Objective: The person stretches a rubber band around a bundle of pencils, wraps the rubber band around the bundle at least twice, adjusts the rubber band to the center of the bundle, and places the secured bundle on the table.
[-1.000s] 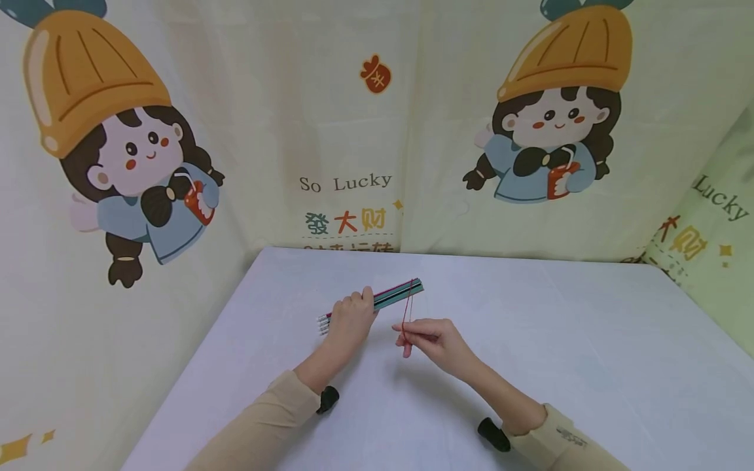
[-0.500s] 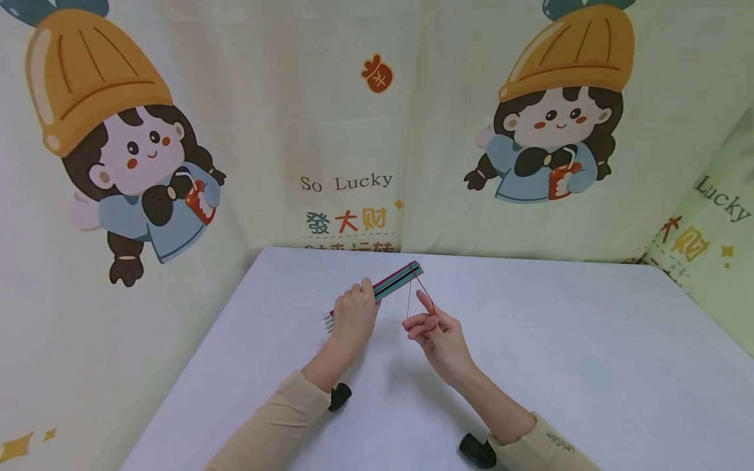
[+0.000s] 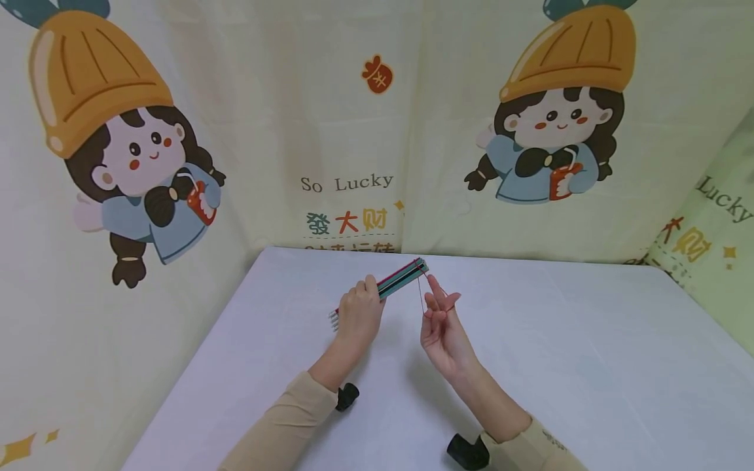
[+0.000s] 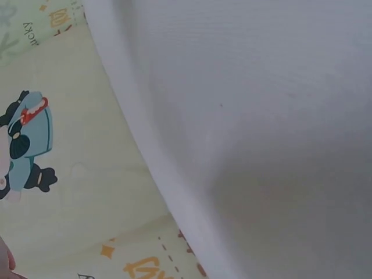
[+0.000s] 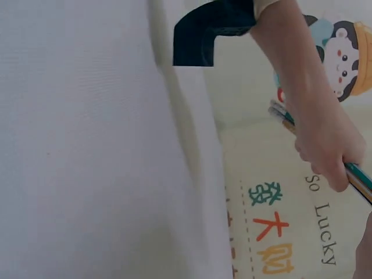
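Observation:
A bundle of pencils (image 3: 402, 280), with green and black stripes showing, is held above the table, slanting up to the right. My left hand (image 3: 360, 313) grips it round the middle, and pale eraser ends poke out at its lower left. A thin red rubber band (image 3: 421, 297) stretches from the bundle's upper end to my right hand (image 3: 444, 333), whose curled fingers and thumb hook it. In the right wrist view the left hand (image 5: 328, 139) grips the pencils (image 5: 359, 181). Only a sliver of skin (image 4: 6, 258) shows in the left wrist view; whose hand cannot be told.
A white-covered table (image 3: 565, 353) lies beneath both hands. Behind it hangs a cream curtain (image 3: 442, 222) printed with cartoon figures and lettering. Black camera mounts (image 3: 468, 451) sit at the wrists, just above the cloth.
The bundle and left hand have risen slightly and shifted right. My right hand has turned upward and moved up and right, its fingers spreading the band between bundle and hand.

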Demonstrator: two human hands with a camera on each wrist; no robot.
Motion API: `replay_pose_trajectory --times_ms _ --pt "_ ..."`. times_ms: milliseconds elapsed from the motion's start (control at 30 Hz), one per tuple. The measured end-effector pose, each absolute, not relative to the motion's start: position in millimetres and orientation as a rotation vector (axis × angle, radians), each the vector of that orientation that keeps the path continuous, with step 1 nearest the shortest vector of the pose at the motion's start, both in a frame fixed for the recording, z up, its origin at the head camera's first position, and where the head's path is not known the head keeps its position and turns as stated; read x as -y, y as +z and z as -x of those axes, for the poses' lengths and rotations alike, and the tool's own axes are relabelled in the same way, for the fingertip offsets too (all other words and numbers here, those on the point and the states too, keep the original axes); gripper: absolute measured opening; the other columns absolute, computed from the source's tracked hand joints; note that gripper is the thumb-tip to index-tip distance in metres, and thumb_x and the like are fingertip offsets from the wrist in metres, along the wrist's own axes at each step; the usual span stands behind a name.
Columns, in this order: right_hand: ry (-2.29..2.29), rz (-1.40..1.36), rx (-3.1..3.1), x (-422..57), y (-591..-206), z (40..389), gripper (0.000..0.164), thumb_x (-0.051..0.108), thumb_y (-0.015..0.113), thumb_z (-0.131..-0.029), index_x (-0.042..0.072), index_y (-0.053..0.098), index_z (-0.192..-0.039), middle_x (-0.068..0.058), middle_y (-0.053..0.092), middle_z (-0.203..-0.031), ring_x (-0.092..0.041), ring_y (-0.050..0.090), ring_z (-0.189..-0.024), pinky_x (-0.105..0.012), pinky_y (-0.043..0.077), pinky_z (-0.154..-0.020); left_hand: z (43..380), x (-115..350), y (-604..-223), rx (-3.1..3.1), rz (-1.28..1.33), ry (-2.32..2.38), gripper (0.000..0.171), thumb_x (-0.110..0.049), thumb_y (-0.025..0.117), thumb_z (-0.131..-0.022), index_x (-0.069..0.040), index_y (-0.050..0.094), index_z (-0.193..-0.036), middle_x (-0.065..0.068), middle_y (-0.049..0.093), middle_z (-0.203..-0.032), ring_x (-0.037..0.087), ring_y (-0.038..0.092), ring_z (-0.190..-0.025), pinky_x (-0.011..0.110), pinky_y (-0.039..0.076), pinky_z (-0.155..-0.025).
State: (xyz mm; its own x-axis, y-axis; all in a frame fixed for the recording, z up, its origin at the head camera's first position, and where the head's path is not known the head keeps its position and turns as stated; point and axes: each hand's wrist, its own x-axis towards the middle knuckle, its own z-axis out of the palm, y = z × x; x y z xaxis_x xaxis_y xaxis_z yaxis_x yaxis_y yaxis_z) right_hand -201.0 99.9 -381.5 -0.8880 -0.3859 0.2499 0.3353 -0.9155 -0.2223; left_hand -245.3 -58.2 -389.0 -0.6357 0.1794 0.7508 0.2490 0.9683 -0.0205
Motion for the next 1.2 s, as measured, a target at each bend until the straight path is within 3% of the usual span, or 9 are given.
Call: replay_pose_trajectory --times_ms 233,367,533,667,800,1000,1200 --pt "-2.722 0.175 -0.604 -114 -368 209 0.038 0.032 0.043 -0.091 0.003 0.057 -0.11 -0.007 0.069 -0.097 -0.006 0.064 -0.067 -0.016 0.049 -0.072 248 69 -387 2.149 0.407 0.037 0.043 -0.026 0.082 -0.066 -0.004 0.048 -0.08 0.006 0.051 -0.063 0.016 0.049 -0.05 0.024 0.036 -0.045" --pt "-2.604 0.1 -1.075 -125 -359 214 0.03 0.03 0.045 -0.093 0.004 0.058 -0.102 -0.006 0.069 -0.091 -0.006 0.061 -0.068 -0.018 0.049 -0.074 251 78 -386 2.083 0.5 0.121 0.038 -0.025 0.081 -0.068 -0.005 0.052 -0.081 0.006 0.053 -0.065 0.016 0.048 -0.051 0.023 0.034 -0.045" --pt "-2.391 0.265 -1.448 -137 -352 220 0.029 0.015 0.043 -0.097 0.009 0.069 -0.086 -0.004 0.069 -0.082 -0.007 0.065 -0.073 -0.021 0.05 -0.072 252 86 -384 1.989 0.624 0.172 0.029 -0.02 0.077 -0.072 -0.006 0.053 -0.08 0.005 0.054 -0.065 0.016 0.049 -0.052 0.023 0.035 -0.046" --pt "-2.272 0.31 -1.621 -141 -350 226 0.029 0.011 0.046 -0.095 0.01 0.07 -0.079 -0.005 0.069 -0.078 -0.006 0.063 -0.062 -0.021 0.051 -0.069 254 89 -382 1.925 0.699 0.203 0.011 -0.013 0.061 -0.085 -0.006 0.054 -0.079 0.006 0.055 -0.065 0.017 0.05 -0.052 0.023 0.037 -0.046" --pt "-2.178 0.26 -1.774 -141 -348 229 0.02 0.015 0.054 -0.091 0.002 0.068 -0.085 -0.006 0.068 -0.074 -0.006 0.06 -0.056 -0.022 0.052 -0.067 254 88 -383 1.892 0.735 0.264 0.017 -0.007 0.045 -0.091 -0.007 0.054 -0.078 0.005 0.055 -0.063 0.016 0.05 -0.052 0.024 0.038 -0.046" --pt "-2.066 0.184 -2.014 -135 -346 230 0.035 0.011 0.06 -0.087 -0.018 0.055 -0.105 -0.006 0.067 -0.073 -0.009 0.061 -0.057 -0.024 0.052 -0.067 251 82 -385 1.968 0.692 0.293 0.011 -0.016 0.063 -0.085 -0.01 0.055 -0.08 0.005 0.057 -0.065 0.016 0.052 -0.054 0.023 0.039 -0.048" --pt "-2.123 0.252 -2.066 -131 -350 227 0.02 0.008 0.048 -0.088 -0.009 0.049 -0.099 -0.006 0.064 -0.071 -0.012 0.062 -0.059 -0.027 0.052 -0.071 251 80 -386 2.022 0.6 0.263 0.02 -0.018 0.071 -0.078 -0.009 0.054 -0.079 0.006 0.055 -0.062 0.015 0.048 -0.05 0.022 0.033 -0.045"
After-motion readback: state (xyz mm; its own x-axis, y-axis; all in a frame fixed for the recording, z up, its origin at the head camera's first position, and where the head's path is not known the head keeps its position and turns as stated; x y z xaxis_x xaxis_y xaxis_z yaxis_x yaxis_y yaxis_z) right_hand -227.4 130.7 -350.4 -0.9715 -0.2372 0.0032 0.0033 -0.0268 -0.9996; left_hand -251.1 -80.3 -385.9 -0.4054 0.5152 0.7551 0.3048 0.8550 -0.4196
